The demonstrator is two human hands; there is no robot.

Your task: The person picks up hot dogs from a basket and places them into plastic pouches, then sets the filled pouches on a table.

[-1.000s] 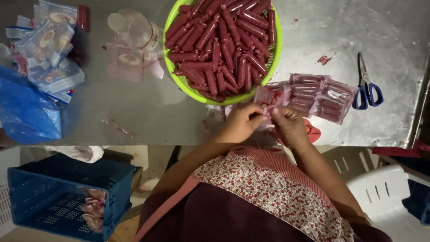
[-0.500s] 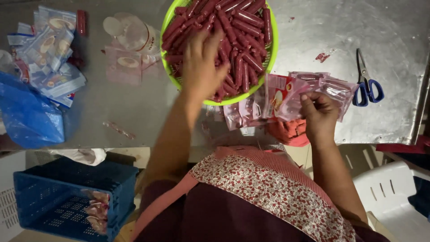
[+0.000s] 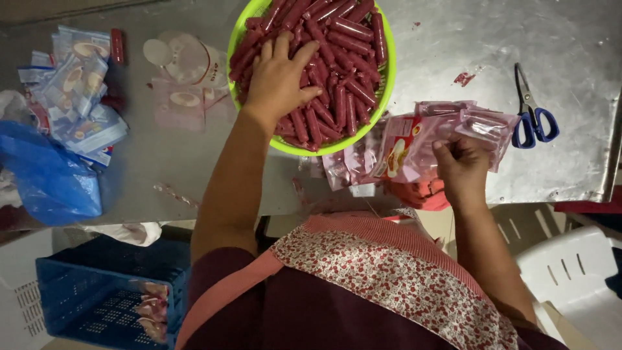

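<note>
Head view is showing me the work about in the middle, as far as I can judge. Nearest, at the lower left of the frame, a blue crate [image 3: 97,295] is holding only a few filled pink packets [image 3: 152,311], so I am thinking most of the packing is not done. Above it, at the centre right, the right hand [image 3: 461,170] is closing its fingers around an open pink pouch [image 3: 408,148], gripping it at the lower edge; more pink pouches [image 3: 483,123] are lying just beside it on the metal table [image 3: 570,58]. Further up, the left hand [image 3: 277,79] is resting with spread fingers on the red sausages [image 3: 343,65] in the green basket [image 3: 386,84] at the upper centre; I cannot tell if it is already pinching one. The basket is looking nearly full, so many sausages are waiting. Blue-handled scissors [image 3: 532,116] are lying at the upper right, well apart, and blue-white packets [image 3: 78,91] are piling at the upper left.
</note>
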